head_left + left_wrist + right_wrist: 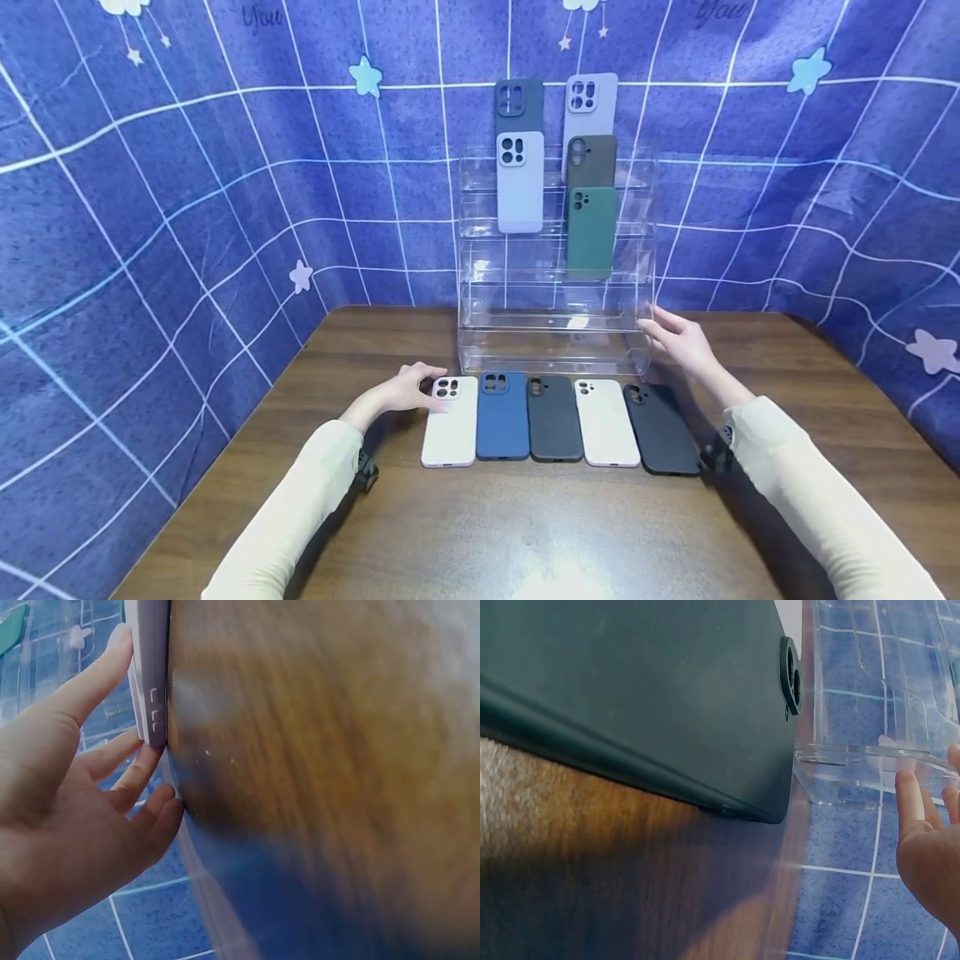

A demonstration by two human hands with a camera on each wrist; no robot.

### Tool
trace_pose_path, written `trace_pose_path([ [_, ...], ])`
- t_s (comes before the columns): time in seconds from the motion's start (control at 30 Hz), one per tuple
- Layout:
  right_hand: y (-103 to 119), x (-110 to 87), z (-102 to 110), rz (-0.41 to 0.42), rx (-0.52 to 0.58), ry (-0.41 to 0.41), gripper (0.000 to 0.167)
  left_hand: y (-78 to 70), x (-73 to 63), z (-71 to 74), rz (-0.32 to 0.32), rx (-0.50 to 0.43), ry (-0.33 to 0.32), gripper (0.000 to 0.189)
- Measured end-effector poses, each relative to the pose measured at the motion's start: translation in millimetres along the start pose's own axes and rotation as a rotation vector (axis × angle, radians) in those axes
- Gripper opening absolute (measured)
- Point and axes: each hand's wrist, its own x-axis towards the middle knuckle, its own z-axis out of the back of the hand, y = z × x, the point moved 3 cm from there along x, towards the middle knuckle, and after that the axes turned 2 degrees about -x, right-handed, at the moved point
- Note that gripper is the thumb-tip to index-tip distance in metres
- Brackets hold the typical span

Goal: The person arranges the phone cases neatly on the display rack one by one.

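Observation:
My left hand [408,388] is at the leftmost phone case, a white one [450,437] lying on the table. Its thumb lies on the case's face while fingertips meet the edge of the case [154,682] in the left wrist view. My right hand [682,340] holds the right side panel of a clear tiered display stand [551,364], thumb in front and fingers behind. To the right of the white case lie a blue case [504,425], a dark grey case [555,429], a second white case [609,429] and a black case [663,433], side by side.
On the stand's upper tiers rest a pale case [520,196], a dark blue-grey case [519,115], a lavender case [600,112], an olive case [600,162] and a green case [592,237]. Behind the wooden table [525,533] hangs a blue curtain [375,200].

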Motion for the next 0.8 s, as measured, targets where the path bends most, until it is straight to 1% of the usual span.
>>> trace_pose_path([
  [0.1, 0, 0.8, -1, -0.01, -0.015, 0.012, 0.064, 1.1, 0.0, 0.3, 0.022, 0.001, -0.007, 0.078],
  [0.17, 0, 1.9, -1, -0.01, -0.026, 0.015, 0.063, 1.6, 0.3, 1.3, 0.022, -0.014, -0.023, 0.076],
  [0.27, -1, 3.3, 0, -0.015, -0.034, 0.009, 0.062, 2.1, 0.9, 2.6, 0.009, -0.042, -0.037, 0.07],
  [0.4, -1, 2.3, -1, -0.02, -0.047, 0.001, 0.064, 2.9, 1.0, 3.0, -0.006, -0.068, -0.02, 0.064],
  [0.57, 1, -0.5, -2, -0.013, -0.072, 0.003, 0.065, 2.7, 1.8, 4.4, -0.013, -0.17, -0.002, 0.059],
  [0.7, 5, -2.7, -1, -0.019, -0.053, 0.007, 0.064, 1.6, 3.0, 8.5, -0.035, -0.239, -0.003, 0.054],
  [0.8, 11, -5.5, -3, -0.027, -0.031, 0.013, 0.062, 0.3, 2.5, 12.2, -0.049, -0.292, -0.008, 0.053],
])
